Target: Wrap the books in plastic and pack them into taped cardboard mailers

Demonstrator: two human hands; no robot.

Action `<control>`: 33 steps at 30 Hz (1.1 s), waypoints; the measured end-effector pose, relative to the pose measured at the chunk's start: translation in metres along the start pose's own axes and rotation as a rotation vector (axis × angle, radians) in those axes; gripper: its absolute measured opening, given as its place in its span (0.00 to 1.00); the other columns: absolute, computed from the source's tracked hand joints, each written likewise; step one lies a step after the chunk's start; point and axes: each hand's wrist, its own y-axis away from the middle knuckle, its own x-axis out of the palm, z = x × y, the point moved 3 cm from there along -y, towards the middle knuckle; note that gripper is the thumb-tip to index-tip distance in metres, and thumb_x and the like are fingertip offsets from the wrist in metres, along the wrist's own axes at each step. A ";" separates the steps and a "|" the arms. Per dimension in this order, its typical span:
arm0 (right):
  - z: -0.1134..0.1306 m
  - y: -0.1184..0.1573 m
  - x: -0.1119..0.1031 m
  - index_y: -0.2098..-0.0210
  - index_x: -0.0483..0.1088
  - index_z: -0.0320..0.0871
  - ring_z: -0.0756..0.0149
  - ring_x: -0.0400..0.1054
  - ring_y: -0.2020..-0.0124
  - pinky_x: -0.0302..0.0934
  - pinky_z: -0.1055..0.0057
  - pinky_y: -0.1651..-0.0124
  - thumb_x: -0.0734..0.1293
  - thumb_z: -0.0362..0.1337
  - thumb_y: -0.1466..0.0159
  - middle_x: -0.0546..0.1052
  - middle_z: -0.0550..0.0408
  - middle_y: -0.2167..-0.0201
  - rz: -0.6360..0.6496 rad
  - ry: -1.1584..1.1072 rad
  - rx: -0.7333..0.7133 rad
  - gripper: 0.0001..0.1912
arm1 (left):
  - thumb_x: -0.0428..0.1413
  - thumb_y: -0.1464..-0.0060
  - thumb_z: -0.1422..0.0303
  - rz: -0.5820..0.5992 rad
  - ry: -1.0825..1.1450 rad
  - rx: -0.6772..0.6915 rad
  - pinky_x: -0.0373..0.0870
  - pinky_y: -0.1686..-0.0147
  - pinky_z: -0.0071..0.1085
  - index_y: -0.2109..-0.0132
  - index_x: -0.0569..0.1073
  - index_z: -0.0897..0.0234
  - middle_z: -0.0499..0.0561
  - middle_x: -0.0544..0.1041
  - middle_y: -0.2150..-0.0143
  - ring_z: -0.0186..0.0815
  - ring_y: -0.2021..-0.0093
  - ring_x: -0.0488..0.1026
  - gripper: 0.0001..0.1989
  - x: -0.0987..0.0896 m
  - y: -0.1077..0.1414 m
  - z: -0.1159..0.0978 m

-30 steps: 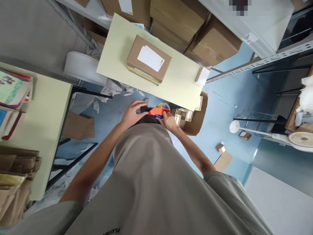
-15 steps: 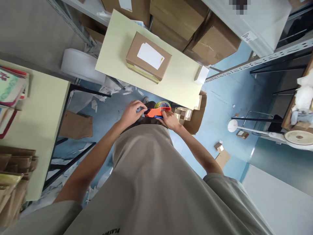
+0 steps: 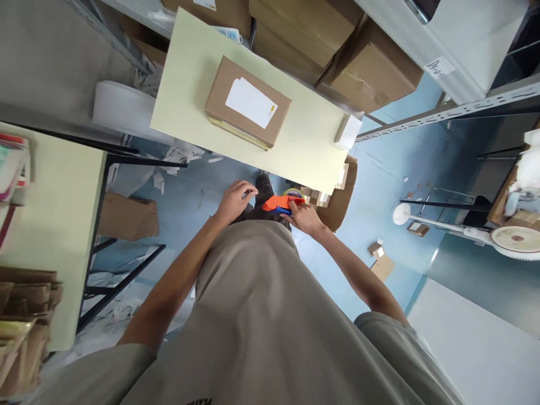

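My right hand (image 3: 306, 218) is wrapped around an orange and blue tape dispenser (image 3: 276, 202), held in front of my waist. A roll of tape (image 3: 294, 193) shows at its far side, partly hidden. To the left of the dispenser is my left hand (image 3: 237, 201), its thumb and fingertips drawn together in a pinch. A small gap separates those fingertips from the dispenser's end; whether anything thin is between them cannot be made out. Beyond both hands, a taped cardboard box (image 3: 248, 104) with a white label lies on the pale yellow table (image 3: 179, 84).
A small white box (image 3: 348, 132) stands at the table's right end. Below it is an open carton (image 3: 343, 205) holding smaller boxes. Another table (image 3: 63, 225) with brown paper packets is at left. Shelving with large cartons (image 3: 373, 67) borders the far side. A fan (image 3: 515, 236) is at right.
My left fingertips have come away from the dispenser's end. The dispenser and my right hand have shifted slightly right and nearer my body. The view has turned a little.
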 end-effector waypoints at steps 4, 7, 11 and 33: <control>-0.040 -0.004 -0.005 0.34 0.61 0.31 0.39 0.80 0.52 0.70 0.56 0.52 0.54 0.57 0.20 0.84 0.32 0.54 0.063 0.013 0.116 0.34 | 0.60 0.33 0.57 -0.066 -0.012 -0.045 0.74 0.44 0.43 0.59 0.80 0.57 0.55 0.83 0.58 0.45 0.54 0.77 0.10 -0.019 -0.034 0.023; -0.062 -0.026 -0.011 0.31 0.58 0.30 0.40 0.80 0.51 0.69 0.56 0.51 0.54 0.56 0.20 0.83 0.31 0.51 0.043 0.013 0.149 0.34 | 0.62 0.36 0.56 -0.093 0.039 -0.109 0.75 0.46 0.41 0.57 0.81 0.58 0.54 0.83 0.57 0.42 0.57 0.77 0.11 -0.018 -0.065 0.038; -0.083 -0.070 -0.015 0.30 0.56 0.28 0.41 0.80 0.51 0.69 0.56 0.50 0.55 0.55 0.20 0.83 0.29 0.50 -0.004 -0.008 0.179 0.36 | 0.68 0.45 0.60 -0.209 0.151 -0.290 0.77 0.51 0.36 0.50 0.80 0.59 0.51 0.83 0.60 0.38 0.61 0.77 0.17 -0.002 -0.101 0.058; -0.092 -0.151 -0.008 0.38 0.63 0.29 0.44 0.80 0.49 0.67 0.56 0.42 0.53 0.49 0.18 0.83 0.29 0.51 -0.173 -0.141 0.152 0.28 | 0.47 0.28 0.41 -0.552 0.358 -0.557 0.81 0.41 0.44 0.26 0.61 0.53 0.63 0.65 0.27 0.48 0.34 0.77 0.34 0.048 -0.170 0.077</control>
